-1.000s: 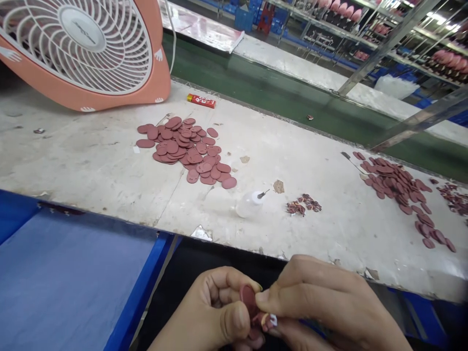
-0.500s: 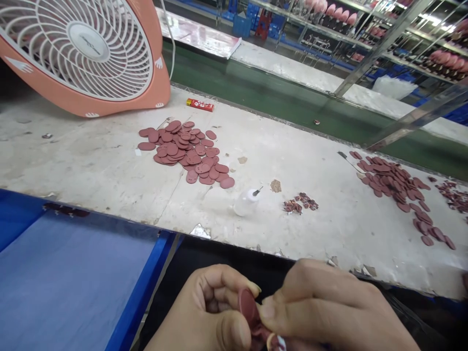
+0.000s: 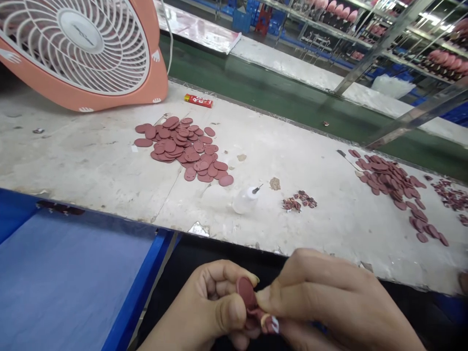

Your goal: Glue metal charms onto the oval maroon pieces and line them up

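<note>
Below the bench's front edge, my left hand (image 3: 208,307) and my right hand (image 3: 329,302) meet around a small dark-red oval piece (image 3: 245,292). The left thumb and forefinger pinch it upright. My right hand's fingers are curled, the thumb pressing against the piece and against a smaller red-and-white bit (image 3: 268,323) below it. On the white bench (image 3: 91,165) lie a pile of the same red ovals (image 3: 185,148), a small heap of tiny red bits (image 3: 298,201) and a clear squeeze bottle (image 3: 245,200) on its side.
An orange fan (image 3: 80,53) stands at the bench's back left, with a red lighter (image 3: 198,101) near it. A second pile of red ovals (image 3: 393,187) lies at the right. A blue tray (image 3: 73,273) sits lower left. A green conveyor (image 3: 285,97) runs behind.
My hands stay together on the red oval; the fingers shifted slightly and the piece turned a little. The view has swayed slightly.
</note>
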{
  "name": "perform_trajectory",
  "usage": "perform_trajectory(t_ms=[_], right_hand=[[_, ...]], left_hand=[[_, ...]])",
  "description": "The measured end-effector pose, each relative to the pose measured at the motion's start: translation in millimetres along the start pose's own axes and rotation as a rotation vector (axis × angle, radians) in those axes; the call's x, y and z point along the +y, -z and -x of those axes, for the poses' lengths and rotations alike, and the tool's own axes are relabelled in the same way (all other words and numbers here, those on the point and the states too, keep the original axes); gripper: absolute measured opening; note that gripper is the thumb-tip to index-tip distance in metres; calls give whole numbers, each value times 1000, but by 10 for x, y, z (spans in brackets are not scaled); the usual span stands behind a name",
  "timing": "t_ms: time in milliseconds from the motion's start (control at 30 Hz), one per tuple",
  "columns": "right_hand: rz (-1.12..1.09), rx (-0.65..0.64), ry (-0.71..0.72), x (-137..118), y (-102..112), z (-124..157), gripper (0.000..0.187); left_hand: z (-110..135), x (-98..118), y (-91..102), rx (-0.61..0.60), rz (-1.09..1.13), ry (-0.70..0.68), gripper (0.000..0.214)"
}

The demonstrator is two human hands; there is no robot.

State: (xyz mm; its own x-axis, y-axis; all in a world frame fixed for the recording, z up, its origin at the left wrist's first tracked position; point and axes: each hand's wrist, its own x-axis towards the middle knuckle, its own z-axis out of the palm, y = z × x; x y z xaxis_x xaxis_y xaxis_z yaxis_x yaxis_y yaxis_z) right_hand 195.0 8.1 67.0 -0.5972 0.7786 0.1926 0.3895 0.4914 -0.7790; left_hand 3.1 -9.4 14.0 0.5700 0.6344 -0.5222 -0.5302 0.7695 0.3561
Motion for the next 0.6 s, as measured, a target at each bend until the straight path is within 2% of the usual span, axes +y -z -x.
perform_trajectory(t_ms=[233,600], right_hand=[[-35,-157,-62,67,65,-149,16],[11,-203,-56,72,141,-156,15]], left_hand=[[-92,-92,55,65,78,-2,25],[-102,-135,43,75,59,-24,19]])
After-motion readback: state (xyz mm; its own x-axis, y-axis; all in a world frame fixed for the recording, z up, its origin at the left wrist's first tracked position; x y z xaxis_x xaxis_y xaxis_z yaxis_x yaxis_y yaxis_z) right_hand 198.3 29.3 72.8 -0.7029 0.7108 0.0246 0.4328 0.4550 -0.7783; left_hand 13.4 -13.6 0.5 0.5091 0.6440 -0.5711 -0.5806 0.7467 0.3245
